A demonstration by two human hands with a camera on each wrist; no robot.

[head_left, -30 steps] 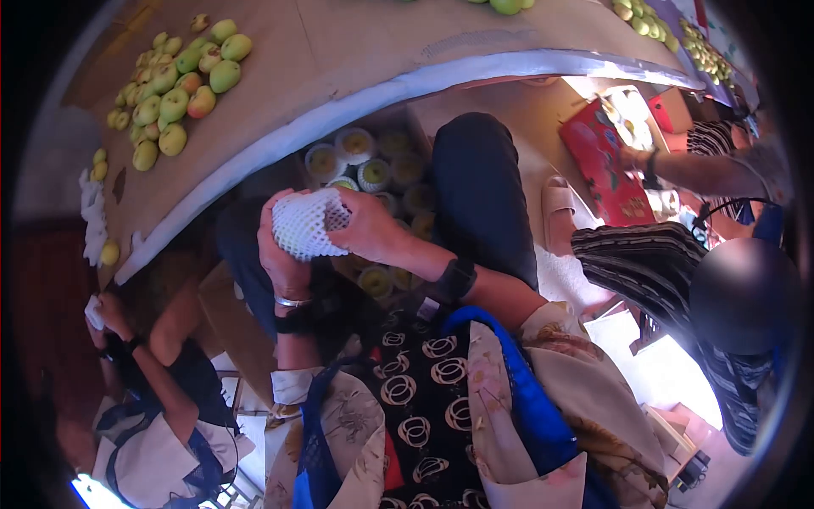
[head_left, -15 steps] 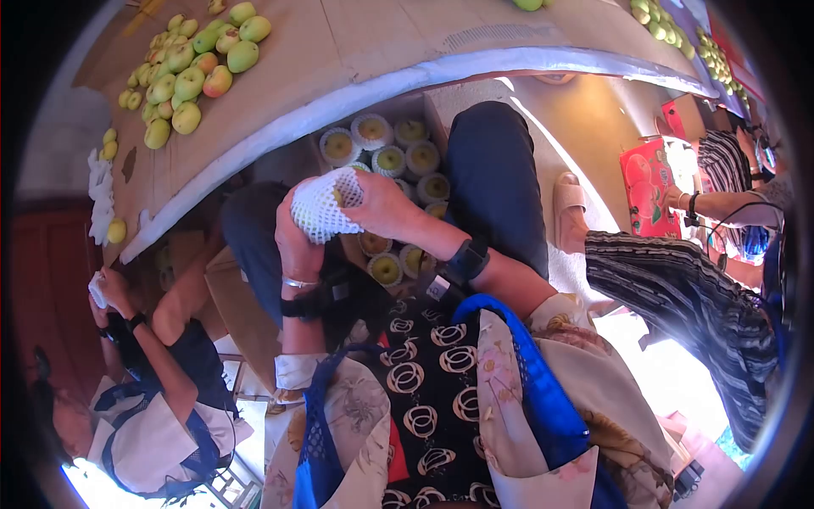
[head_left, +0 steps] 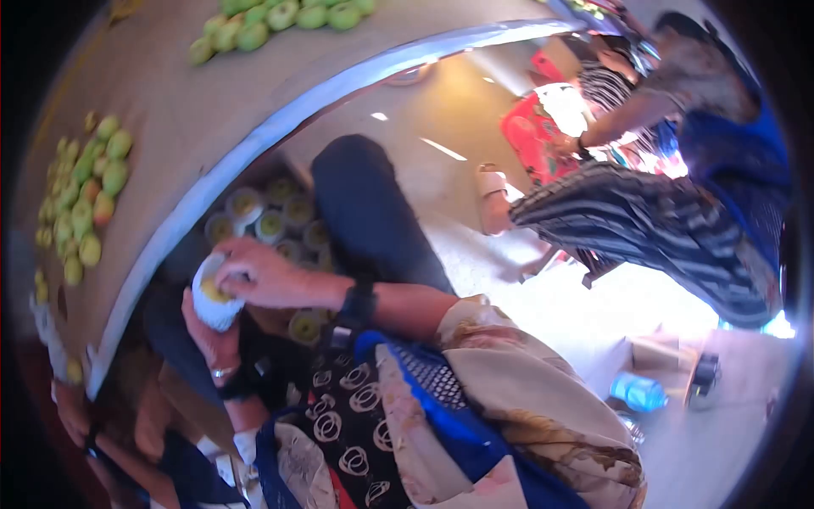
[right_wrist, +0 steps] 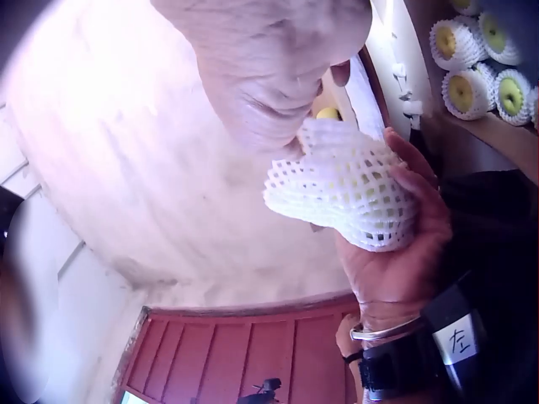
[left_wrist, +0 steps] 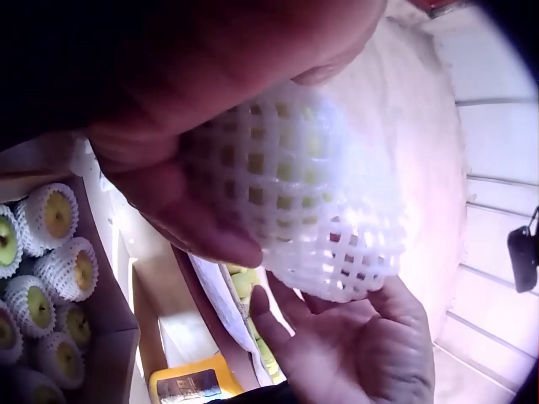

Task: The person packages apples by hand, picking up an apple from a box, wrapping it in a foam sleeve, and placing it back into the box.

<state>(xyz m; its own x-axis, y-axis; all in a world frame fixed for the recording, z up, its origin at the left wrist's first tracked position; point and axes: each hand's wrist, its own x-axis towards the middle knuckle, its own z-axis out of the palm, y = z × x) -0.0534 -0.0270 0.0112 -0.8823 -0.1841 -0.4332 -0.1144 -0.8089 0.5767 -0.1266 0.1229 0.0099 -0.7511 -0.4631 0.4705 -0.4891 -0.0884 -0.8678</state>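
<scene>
My left hand holds a pale green apple wrapped in a white foam net, its fingers curled round the outside. Over the net's open end, my right hand pinches the edge; in the right wrist view its fingertips sit right at the flared foam. Much of the apple is hidden by the mesh. Just beyond the hands, between the knees, several net-wrapped apples sit in rows in a cardboard box.
Loose green apples lie piled on the cardboard-covered table, with another pile farther along. To the right, a person in striped trousers works at a red box. Another person's arm shows at lower left.
The head view has swung right, so the hands appear farther left and lower. The right hand has shifted over the net's open end, while the left keeps holding the wrapped apple.
</scene>
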